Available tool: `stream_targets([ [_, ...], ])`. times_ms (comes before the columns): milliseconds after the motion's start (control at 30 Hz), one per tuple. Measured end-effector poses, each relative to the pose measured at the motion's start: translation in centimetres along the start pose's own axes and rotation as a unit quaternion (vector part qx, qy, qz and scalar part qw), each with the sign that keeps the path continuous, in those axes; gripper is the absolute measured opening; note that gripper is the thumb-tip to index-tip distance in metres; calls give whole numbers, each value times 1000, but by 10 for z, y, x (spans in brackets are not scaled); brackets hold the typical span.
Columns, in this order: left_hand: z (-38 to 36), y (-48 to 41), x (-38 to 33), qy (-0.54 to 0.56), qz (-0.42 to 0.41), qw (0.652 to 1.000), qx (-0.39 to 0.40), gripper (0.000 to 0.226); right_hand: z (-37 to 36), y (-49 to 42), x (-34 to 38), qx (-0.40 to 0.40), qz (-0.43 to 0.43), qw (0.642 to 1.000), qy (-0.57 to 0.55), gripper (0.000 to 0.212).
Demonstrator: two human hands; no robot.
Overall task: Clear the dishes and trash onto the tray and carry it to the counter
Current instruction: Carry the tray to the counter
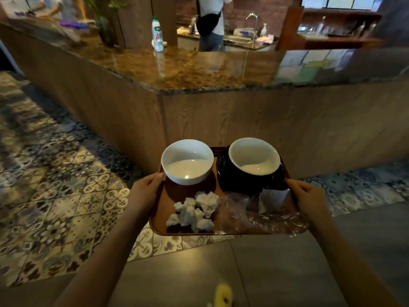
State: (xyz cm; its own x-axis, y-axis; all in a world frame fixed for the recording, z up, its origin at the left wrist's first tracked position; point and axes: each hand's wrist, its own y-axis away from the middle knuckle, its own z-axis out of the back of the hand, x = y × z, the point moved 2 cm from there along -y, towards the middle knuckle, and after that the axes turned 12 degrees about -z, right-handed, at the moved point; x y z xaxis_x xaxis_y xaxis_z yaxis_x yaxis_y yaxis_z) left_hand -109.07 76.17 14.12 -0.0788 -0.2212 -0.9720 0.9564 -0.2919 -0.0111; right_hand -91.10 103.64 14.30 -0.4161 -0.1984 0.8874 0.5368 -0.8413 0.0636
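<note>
Head cam view, only one angle here. The flat brown plastic tray (164, 209) is loaded up: a round white ceramic bowl (187, 161) sits at its far left, looks empty inside. Next to it, far right, a second white bowl (254, 156) sits on a glossy black plate (230, 178), also empty as far as anyone can tell. On the near half there's a pile of crumpled white paper napkins (194, 211) and, to the right of that, crinkly clear plastic wrapping (261, 214) that hangs a bit over the near right corner.

The person's left hand (146, 191) is closed around the tray's left rim, thumb on top near the first bowl. The right hand (306, 197) clamps the right rim the same way. Both forearms reach out straight, tray held level in the air over the patterned tile floor (57, 196).

Dead ahead is the corner of the wood-panelled counter with a brown marble top (177, 69). Its near stretch is bare; a white plastic bottle (157, 34) stands farther back.
</note>
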Motion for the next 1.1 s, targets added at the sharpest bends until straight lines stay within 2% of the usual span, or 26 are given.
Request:
stream_targets([
  [100, -21, -48, -5, 19, -13, 1000, 3, 26, -10, -47, 17, 2, -3, 1000, -13, 27],
  [333, -67, -168, -26, 25, -23, 999, -12, 21, -35, -173, 59, 11, -16, 1000, -19, 33],
  [500, -88, -244, -37, 24, -20, 999, -25, 28, -59, -249, 92, 25, -22, 999, -26, 25],
  [600, -95, -294, -45, 12, -34, 999, -16, 21, -77, -292, 107, 27, -22, 999, -32, 28],
  [700, -102, -344, -52, 22, -39, 999, -8, 29, -100, -330, 123, 16, -23, 999, -32, 24],
  [1100, -120, -563, -71, 26, -55, 997, 37, 29, -188, -480, 181, -15, -45, 998, -38, 26],
])
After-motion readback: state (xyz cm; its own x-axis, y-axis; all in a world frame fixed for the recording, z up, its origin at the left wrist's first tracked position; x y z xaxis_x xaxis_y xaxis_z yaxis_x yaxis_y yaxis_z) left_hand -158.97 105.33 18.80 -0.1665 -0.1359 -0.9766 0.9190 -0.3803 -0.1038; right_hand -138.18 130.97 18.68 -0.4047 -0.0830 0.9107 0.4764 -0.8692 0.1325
